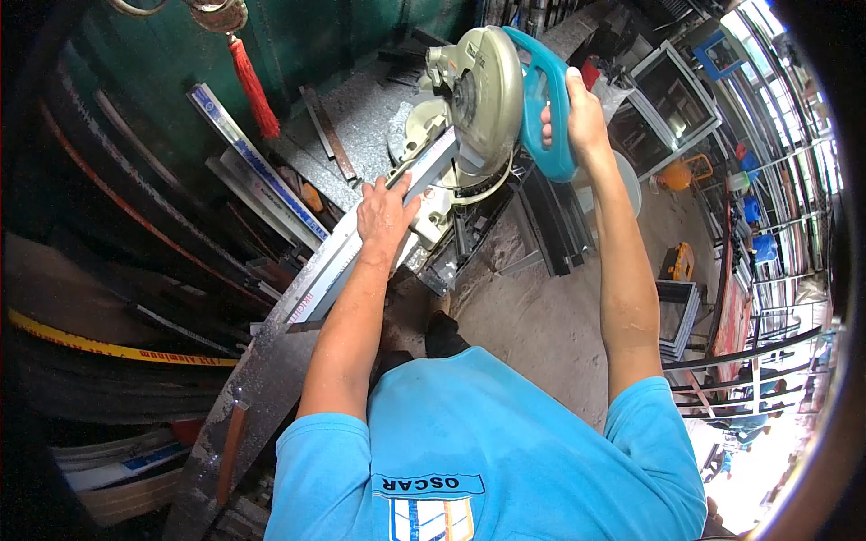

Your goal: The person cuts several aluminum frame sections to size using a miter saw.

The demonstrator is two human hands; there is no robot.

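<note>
A miter saw with a beige blade guard [487, 99] and a teal handle [557, 144] stands at the upper middle. My right hand [582, 117] is wrapped round that handle. My left hand [385, 215] lies with spread fingers on a long silver metal profile [338, 261], pressing it near the saw. The profile runs from the lower left up to the saw's guard, and its upper end is partly hidden behind the guard. The saw's base [435, 212] shows beside my left hand.
Long profiles [257, 167] lean at the left, with a yellow-labelled strip [117, 350] lower down. A red tassel [253, 90] hangs at the top. Framed panels [677, 95] and an orange object [681, 261] are on the right. Dark profiles [552, 221] lie beside the saw.
</note>
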